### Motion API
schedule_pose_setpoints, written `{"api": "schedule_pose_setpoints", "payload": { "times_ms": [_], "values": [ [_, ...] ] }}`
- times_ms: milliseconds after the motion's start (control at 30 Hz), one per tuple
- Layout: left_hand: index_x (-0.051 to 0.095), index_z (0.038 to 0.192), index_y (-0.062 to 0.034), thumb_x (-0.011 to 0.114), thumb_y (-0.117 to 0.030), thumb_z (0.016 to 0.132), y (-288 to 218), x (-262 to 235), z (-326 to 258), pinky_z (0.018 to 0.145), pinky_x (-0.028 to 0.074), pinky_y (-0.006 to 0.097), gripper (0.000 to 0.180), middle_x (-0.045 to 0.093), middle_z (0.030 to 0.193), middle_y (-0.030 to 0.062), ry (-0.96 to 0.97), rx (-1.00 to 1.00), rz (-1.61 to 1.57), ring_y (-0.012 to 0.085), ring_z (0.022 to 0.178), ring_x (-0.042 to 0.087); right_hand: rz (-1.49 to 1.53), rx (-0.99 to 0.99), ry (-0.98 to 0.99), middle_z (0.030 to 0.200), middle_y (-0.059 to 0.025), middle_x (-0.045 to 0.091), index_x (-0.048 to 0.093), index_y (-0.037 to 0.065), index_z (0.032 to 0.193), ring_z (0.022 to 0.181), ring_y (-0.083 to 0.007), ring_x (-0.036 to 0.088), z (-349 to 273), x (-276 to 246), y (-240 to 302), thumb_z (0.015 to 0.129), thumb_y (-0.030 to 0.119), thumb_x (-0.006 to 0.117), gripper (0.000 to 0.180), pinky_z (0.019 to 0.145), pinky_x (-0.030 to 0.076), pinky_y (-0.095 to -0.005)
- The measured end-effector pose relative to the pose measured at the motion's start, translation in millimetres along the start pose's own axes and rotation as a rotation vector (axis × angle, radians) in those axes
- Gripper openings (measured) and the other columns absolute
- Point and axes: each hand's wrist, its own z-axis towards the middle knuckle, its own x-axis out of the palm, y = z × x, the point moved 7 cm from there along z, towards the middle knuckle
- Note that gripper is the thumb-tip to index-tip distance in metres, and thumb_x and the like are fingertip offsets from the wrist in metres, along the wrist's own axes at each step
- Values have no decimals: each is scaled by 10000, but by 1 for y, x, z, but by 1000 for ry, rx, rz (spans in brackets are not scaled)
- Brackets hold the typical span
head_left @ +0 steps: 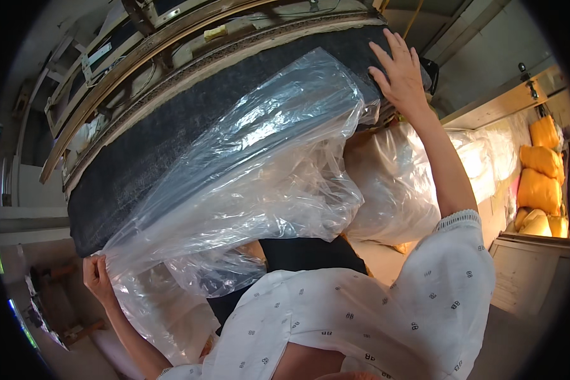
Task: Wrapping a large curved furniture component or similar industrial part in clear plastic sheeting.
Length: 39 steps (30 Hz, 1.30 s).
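Clear plastic [278,190] slants across the centre of the frame, partly over a black bench [126,168]. Its lower-left end is pinched in the left hand [99,278]. Beyond its upper-right end, the right hand [400,79] has fingers spread; contact with the bench is unclear. Yellow bundles [541,183] sit far right.

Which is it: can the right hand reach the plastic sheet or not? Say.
Probably yes: the right hand is open near the right end of the plastic sheet, with nothing visible between them.
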Motion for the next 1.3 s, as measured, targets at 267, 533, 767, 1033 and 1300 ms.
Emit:
{"api": "schedule_pose_setpoints", "payload": {
  "times_ms": [267,533,767,1033,1300],
  "values": [
    [527,761,18,591,14,812,-5,8,-10,554,330,215,82,430,675,26,-107,-8,-50,95,604,387,349,-84,289,1341,-107,400,437,37,1253,1269,-290,321,6,42,72,917,319,406,440,1024,271,-433],
    [627,857,-8,645,-31,770,-31,-20,-61,472,345,298,92,507,683,84,-159,109,232,184,551,435,420,-70,115,888,-100,594,595,61,946,899,-284,546,42,41,62,809,211,556,207,773,434,-387],
    [634,915,-24,610,-49,802,-7,14,-120,590,395,300,119,519,734,91,-1,-131,165,178,656,476,841,163,471,787,-6,593,619,82,881,756,-113,548,62,129,14,771,196,621,159,673,422,-249],
    [584,929,-35,499,-199,909,53,20,36,751,388,222,186,547,852,-7,-625,-649,-818,103,801,493,1260,619,-154,762,-31,580,511,6,875,693,-110,543,109,91,25,835,142,535,143,615,425,-265],
    [653,946,0,575,-271,861,126,103,140,731,409,223,295,632,853,18,-407,-444,-272,79,787,528,891,554,-290,776,-91,578,569,39,861,742,-214,567,95,139,20,803,206,582,178,708,444,-314]
  ]
}}
